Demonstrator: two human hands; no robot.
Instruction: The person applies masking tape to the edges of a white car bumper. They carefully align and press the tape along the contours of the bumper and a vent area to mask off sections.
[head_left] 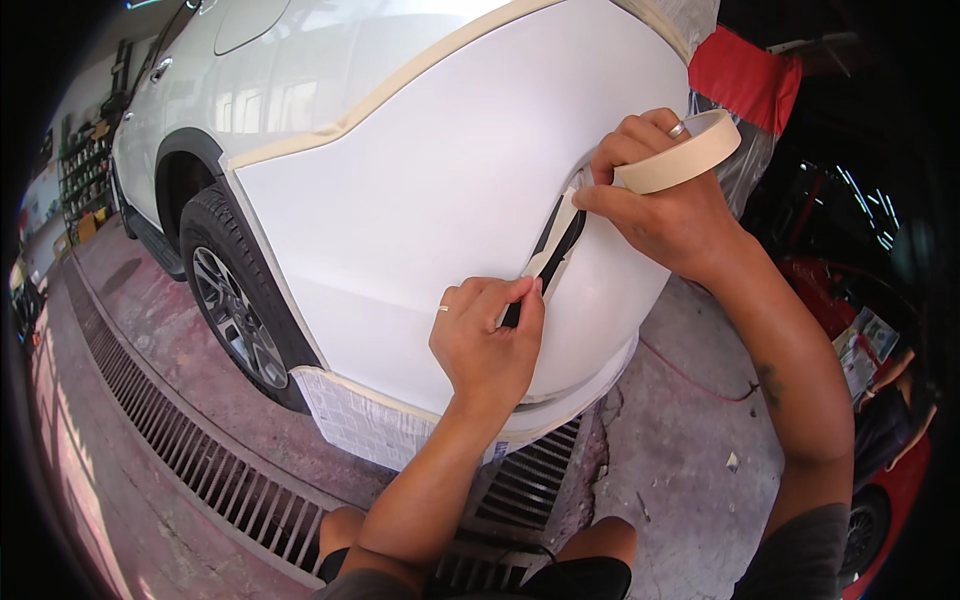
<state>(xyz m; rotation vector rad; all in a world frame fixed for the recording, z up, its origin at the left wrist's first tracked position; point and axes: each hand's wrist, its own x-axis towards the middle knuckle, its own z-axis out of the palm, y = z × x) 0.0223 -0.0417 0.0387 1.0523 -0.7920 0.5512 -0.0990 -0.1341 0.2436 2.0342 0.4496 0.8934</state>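
Observation:
A strip of cream masking tape (549, 242) runs slantwise across a narrow black recess (571, 236) in the matte white bumper (420, 200). My left hand (484, 338) pinches the strip's lower end between thumb and fingertips, close to the bumper. Higher up and to the right, my right hand (668, 212) has its thumb and forefinger at the strip's upper end. The roll of masking tape (690, 165) hangs around fingers of that same hand. My fingertips hide both ends of the strip.
Masking tape (345, 122) borders the bumper, and printed paper (365, 415) covers its lower edge. A wheel (235, 300) stands at left. A metal floor grate (200, 470) crosses below. Red material (745, 78) hangs at upper right; another person's arm (905, 400) shows at far right.

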